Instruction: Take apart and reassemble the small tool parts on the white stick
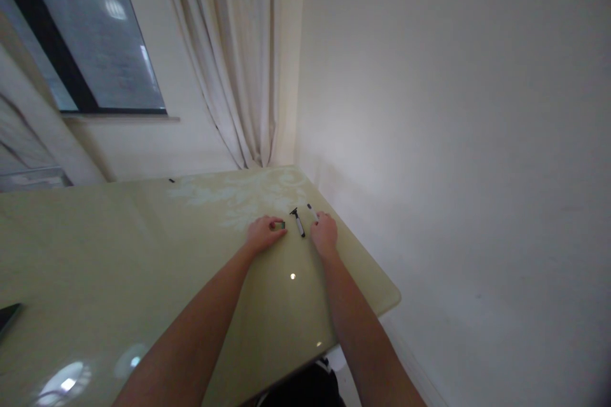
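A razor [298,222] with a black head and a grey-and-black handle lies on the table between my two hands. To its left, my left hand [264,233] pinches a small dark greenish piece [282,225] between thumb and finger, too small to name. My right hand [325,233] is closed around a slim white stick with a dark tip [312,210], which points away from me to the upper left. The lower part of that stick is hidden in my fingers.
The glossy pale table [191,254] meets a white wall [453,140] on the right. A small black object [172,180] lies near the far edge, and a dark flat object [8,316] at the left. Behind hang curtains [238,63] beside a window [114,32].
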`<move>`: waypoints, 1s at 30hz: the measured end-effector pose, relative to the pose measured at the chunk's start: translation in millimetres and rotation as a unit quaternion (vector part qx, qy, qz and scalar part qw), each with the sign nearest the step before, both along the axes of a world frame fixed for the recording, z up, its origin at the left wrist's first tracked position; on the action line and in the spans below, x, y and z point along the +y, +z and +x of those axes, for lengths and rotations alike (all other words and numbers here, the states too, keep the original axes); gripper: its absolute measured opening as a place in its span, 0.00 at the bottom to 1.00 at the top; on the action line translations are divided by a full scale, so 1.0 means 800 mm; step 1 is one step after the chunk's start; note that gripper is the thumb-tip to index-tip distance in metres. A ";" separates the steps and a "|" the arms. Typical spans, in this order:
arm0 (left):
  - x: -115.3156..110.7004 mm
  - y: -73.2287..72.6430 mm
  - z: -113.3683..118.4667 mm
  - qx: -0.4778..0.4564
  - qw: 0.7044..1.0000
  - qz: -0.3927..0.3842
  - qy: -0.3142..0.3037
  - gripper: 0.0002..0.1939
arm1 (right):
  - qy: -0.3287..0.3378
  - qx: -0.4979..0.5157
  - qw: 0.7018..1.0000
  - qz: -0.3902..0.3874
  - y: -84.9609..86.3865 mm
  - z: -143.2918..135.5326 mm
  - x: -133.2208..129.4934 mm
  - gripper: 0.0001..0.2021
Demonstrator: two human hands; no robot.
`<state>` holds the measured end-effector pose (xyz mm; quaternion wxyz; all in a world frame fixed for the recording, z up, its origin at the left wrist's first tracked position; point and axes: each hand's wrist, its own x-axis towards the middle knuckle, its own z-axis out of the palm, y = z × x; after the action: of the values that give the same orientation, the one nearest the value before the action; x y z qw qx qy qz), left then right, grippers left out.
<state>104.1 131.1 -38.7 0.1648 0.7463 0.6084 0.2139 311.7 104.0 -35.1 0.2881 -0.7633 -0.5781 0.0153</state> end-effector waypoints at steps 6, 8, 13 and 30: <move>-0.004 0.000 0.018 0.001 0.999 0.006 0.042 0.22 | -0.002 -0.004 1.000 0.006 -0.008 0.008 0.004 0.19; -0.006 -0.001 0.022 0.001 0.999 0.011 0.046 0.22 | 0.004 0.003 1.000 0.008 -0.007 0.007 0.004 0.18; -0.008 -0.003 0.021 0.004 0.999 0.019 0.033 0.21 | 0.028 -0.007 0.999 0.013 -0.006 0.004 0.004 0.18; -0.010 -0.009 0.015 -0.034 0.998 0.028 0.038 0.26 | 0.041 -0.018 0.998 0.035 -0.005 -0.006 0.001 0.16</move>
<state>116.1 122.8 -45.9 0.1564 0.7194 0.6238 0.2624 306.8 104.7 -38.9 0.3035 -0.7287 -0.6139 -0.0067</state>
